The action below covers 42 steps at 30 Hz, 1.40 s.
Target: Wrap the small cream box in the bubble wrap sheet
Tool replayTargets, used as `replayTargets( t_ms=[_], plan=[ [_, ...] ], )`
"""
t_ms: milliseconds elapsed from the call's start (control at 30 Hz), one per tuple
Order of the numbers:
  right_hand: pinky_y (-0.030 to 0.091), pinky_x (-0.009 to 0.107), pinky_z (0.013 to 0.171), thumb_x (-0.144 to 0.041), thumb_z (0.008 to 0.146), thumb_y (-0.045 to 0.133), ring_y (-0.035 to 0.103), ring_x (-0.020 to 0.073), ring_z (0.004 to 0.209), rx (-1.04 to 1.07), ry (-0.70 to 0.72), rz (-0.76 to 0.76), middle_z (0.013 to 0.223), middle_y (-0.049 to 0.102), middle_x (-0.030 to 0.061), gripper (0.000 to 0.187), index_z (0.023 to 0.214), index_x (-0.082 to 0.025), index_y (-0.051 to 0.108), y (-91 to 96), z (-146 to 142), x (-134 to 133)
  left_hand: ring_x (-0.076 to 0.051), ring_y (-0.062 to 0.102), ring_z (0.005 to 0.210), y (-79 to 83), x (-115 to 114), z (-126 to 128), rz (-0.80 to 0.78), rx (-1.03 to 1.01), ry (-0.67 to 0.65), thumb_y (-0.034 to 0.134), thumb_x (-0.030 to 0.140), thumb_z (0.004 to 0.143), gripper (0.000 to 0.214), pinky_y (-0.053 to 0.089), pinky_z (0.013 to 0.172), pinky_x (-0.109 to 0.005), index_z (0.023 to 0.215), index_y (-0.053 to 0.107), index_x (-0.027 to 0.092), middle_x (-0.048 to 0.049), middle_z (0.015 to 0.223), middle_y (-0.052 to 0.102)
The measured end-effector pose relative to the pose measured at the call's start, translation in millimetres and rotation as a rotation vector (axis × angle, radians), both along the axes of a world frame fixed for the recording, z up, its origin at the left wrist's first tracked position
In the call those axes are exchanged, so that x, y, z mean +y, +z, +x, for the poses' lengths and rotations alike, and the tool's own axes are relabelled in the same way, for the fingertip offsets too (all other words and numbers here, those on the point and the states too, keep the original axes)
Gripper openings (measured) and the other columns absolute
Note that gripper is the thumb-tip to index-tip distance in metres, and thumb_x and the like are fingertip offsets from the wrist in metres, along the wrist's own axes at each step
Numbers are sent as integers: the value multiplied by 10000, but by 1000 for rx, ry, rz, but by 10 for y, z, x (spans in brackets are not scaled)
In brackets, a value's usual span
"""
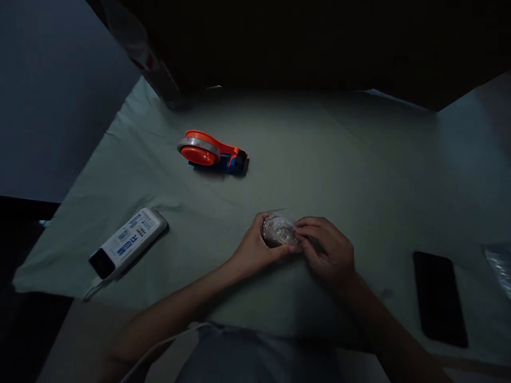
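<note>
A small roundish bundle in clear, crinkled plastic wrap (278, 227) is in my hands near the front of the table; what lies inside is too dim to make out. My left hand (257, 246) curls round its left and near sides, the thumb along the near edge. With thumb and fingertips together, my right hand (330, 249) grips the wrap at the bundle's right side. Farther back to the left stands an orange and blue tape dispenser (215, 152) with a roll of clear tape.
A white power bank (130, 239) with a cable plugged in lies at the left. On the right is a black phone (440, 298), with shiny plastic (501, 266) at the edge. A large dark panel (299, 48) rises along the back of the green cloth (339, 154).
</note>
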State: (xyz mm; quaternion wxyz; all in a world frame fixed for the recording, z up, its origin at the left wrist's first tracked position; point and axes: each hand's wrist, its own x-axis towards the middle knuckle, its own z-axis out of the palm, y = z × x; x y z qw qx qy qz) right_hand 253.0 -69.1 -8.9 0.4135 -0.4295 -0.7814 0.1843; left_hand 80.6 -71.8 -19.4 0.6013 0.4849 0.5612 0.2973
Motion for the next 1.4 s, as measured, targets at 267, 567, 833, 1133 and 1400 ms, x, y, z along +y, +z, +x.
replayTargets(
  t_ms=[267, 567, 833, 1133, 1400],
  plan=[
    [531, 435, 820, -103, 775, 529, 589, 246, 1022, -69, 93, -30, 1088, 607, 132, 293, 1042, -206, 596, 47, -4, -125, -132, 537, 750, -8, -12, 24, -102, -190, 24, 822, 412, 542, 573, 444, 697, -254, 927, 461, 189, 12, 820, 555],
    [526, 422, 863, -155, 811, 567, 552, 250, 1118, -133, 156, -14, 1189, 552, 143, 342, 1142, -213, 505, -74, 67, -250, -124, 501, 769, 163, -50, -54, -208, -324, -91, 670, 506, 716, 529, 398, 701, -236, 1076, 443, 192, 1, 872, 516],
    [517, 460, 880, -280, 812, 621, 555, 276, 1097, -122, 38, -63, 1182, 562, 162, 582, 1329, -197, 365, -66, 48, -204, -118, 496, 737, 202, -27, -21, -65, -205, -37, 607, 388, 793, 446, 420, 684, -236, 1145, 425, 185, -4, 865, 514],
    [508, 466, 891, -314, 825, 609, 563, 272, 1088, -182, 0, -183, 1145, 586, 147, 485, 1262, -194, 437, -293, 167, -140, -233, 460, 1199, -18, 52, -278, 408, 112, -120, 523, 293, 867, 357, 357, 1037, -419, 1212, 491, 206, -112, 1246, 491],
    [500, 425, 868, -123, 821, 559, 554, 242, 1056, -283, 142, -6, 1108, 595, 142, 301, 1118, -168, 559, 60, 331, -6, -291, 244, 1370, -112, 51, -296, 604, 296, -409, 694, 266, 727, 791, 261, 1125, -484, 1391, 271, 194, -150, 1461, 271]
  ],
)
